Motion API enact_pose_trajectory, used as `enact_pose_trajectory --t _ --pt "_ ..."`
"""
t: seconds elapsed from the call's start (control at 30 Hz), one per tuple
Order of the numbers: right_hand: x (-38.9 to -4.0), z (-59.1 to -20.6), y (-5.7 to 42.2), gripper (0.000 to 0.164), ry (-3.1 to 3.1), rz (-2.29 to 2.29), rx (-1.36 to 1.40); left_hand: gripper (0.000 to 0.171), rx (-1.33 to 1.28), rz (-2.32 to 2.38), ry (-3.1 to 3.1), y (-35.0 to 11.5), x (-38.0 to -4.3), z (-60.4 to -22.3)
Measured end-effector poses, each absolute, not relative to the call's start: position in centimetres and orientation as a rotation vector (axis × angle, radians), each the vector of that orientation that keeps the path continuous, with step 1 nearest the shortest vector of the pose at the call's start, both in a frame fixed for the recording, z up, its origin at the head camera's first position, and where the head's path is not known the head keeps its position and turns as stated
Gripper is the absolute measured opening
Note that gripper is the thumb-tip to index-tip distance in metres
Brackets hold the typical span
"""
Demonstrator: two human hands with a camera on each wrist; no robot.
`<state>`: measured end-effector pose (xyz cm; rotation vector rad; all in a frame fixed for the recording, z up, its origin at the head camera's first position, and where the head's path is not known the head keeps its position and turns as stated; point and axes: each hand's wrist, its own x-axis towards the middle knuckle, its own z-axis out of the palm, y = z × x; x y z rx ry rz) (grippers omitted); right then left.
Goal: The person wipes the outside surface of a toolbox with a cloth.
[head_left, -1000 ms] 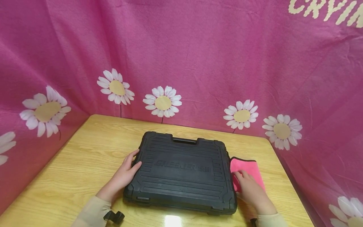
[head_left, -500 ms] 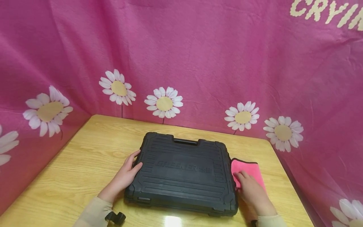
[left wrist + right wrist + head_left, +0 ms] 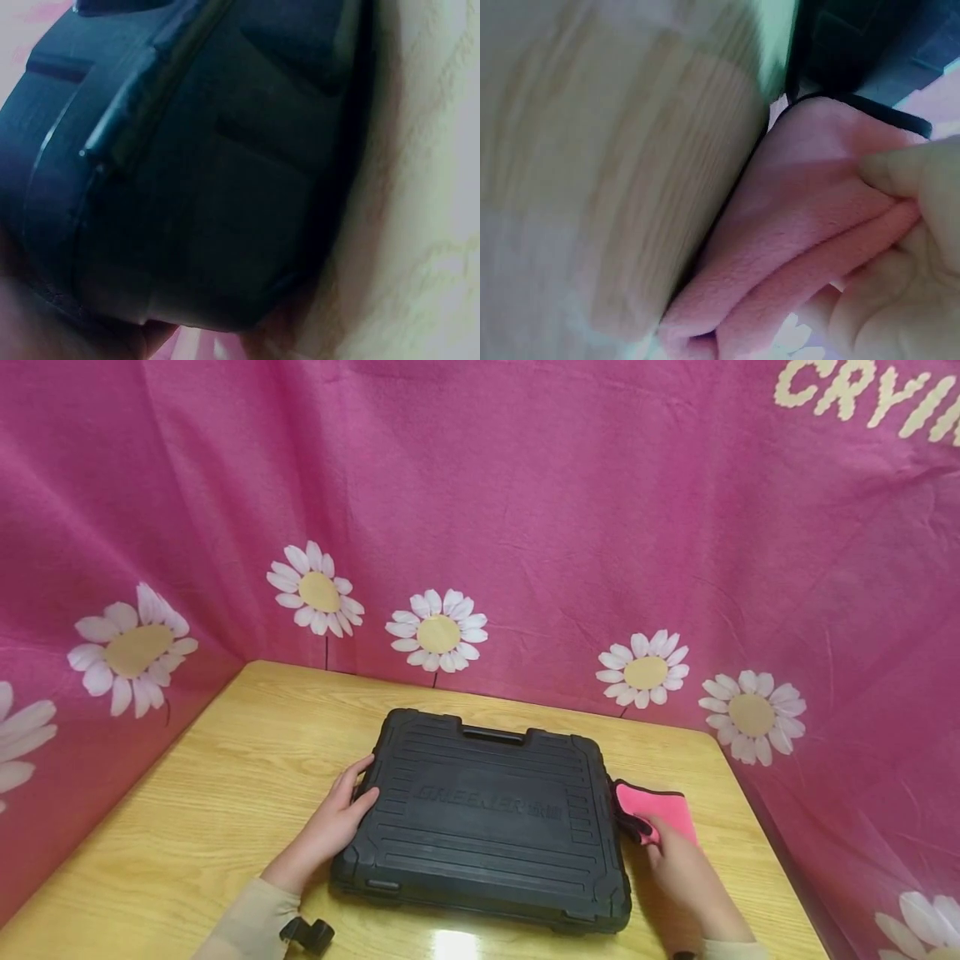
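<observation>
A black plastic tool case (image 3: pixel 487 814) with raised lettering lies closed on the wooden table. My left hand (image 3: pixel 337 818) holds its left edge, thumb on the lid and fingers along the side. The left wrist view shows the case's side (image 3: pixel 202 180) close up, with part of the hand at the bottom. Just right of the case is a folded pink cloth (image 3: pixel 671 810) with dark edging. My right hand (image 3: pixel 678 864) pinches a lifted fold of the cloth (image 3: pixel 802 225) between thumb and fingers. Part of the cloth is hidden behind that hand.
Wooden tabletop (image 3: pixel 247 760) extends left of the case and behind it. A pink curtain (image 3: pixel 525 527) printed with daisies hangs behind and on both sides of the table. The case's handle (image 3: pixel 492 734) faces the far side.
My right hand has drawn slightly right and toward me, lifting the near left part of the cloth so its dark edging shows. The left hand and the case stay put.
</observation>
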<state>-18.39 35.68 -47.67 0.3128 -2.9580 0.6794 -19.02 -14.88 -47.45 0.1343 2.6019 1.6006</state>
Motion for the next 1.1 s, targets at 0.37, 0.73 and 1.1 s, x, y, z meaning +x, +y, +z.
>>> enact_pose_trajectory --t 0.37,0.73,1.1 --pt "-16.8 -43.2 34.9 0.026 -2.748 1.144 -0.400 0.055 0.115 1.757 2.455 -14.9 -19.2 -48.0" --pt "-16.5 -37.6 30.4 0.033 -2.424 1.239 -0.389 0.056 0.064 1.854 2.346 -14.9 -19.0 -48.1" --pt "-17.2 -35.3 26.4 0.031 -2.445 1.320 -0.281 0.056 0.074 1.878 2.331 -15.0 -19.1 -48.4"
